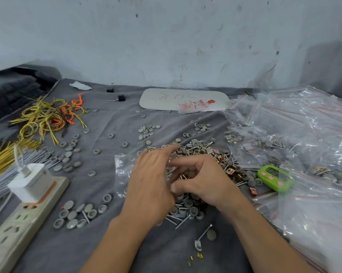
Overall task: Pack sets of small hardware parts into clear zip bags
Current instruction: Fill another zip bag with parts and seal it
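Bag (122, 174) under left hand (150, 182) (fingers spread) | right hand (203, 180) pinching parts pile (195, 152)

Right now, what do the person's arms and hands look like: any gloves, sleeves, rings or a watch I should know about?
Both arms come in bare from the bottom edge, with no sleeves in view. The left hand and right hand wear no gloves. No watch or wristband shows on either wrist, and no ring is visible on the fingers that can be seen, though some are tucked out of sight and slightly blurred.
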